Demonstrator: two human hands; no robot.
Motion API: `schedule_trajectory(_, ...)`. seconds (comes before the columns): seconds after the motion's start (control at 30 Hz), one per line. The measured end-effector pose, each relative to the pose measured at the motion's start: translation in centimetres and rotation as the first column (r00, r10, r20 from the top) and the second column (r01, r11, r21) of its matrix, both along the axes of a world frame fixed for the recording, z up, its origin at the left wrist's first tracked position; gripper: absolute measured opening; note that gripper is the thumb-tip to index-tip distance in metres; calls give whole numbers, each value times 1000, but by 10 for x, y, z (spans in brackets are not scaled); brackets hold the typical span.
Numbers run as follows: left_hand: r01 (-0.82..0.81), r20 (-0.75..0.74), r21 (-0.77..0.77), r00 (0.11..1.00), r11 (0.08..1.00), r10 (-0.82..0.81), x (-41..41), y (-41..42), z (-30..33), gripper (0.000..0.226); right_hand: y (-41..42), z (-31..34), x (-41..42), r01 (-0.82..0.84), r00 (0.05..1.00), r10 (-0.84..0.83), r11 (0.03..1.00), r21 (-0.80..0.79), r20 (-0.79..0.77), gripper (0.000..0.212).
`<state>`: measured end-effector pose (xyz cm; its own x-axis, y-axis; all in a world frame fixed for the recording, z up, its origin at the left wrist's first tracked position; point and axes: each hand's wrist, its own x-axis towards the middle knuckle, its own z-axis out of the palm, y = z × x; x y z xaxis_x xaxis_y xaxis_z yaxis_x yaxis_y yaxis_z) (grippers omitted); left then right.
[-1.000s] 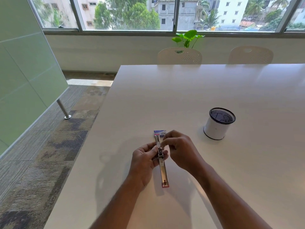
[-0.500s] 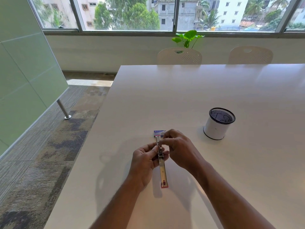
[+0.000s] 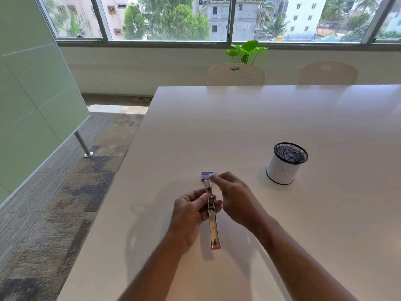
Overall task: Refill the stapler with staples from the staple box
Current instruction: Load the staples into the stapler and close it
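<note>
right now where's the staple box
In the head view the staple box lies flat on the white table, just past the far tip of the opened stapler, beside the right hand's fingertips and left of the mesh cup.

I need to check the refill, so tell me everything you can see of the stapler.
The stapler is slim, shiny metal with pink-red ends, swung open into one long line pointing away from the person. The left hand grips its hinge; its near end looks down on the white table. Its far tip meets the staple box.
</note>
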<state>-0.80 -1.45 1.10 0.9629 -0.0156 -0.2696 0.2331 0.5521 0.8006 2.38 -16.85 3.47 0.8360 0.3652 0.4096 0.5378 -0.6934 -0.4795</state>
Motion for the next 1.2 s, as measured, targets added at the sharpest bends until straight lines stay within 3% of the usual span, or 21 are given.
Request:
schedule_trajectory(0.1,-10,-5,-14,1000,1000,10,2,1,-2,24,2,-2,-8,62,998,-68,951,302,12,23)
schedule_trajectory(0.2,11,15,-14,1000,1000,-10,3,0,-2,25,2,-5,-19,-52,998,28,909,413,64,13)
schedule_trajectory(0.3,15,25,7,1000,1000,-15,1,-1,1,24,1,-11,-22,-114,991,78,920,375,109,13)
schedule_trajectory(0.7,18,41,28,999,999,-19,0,-1,4,23,4,-7,-8,-91,987,64,979,181,146,17)
schedule_trajectory(1.2,19,48,26,999,999,-21,2,0,0,24,6,-16,-2,-51,979,28,993,110,200,23)
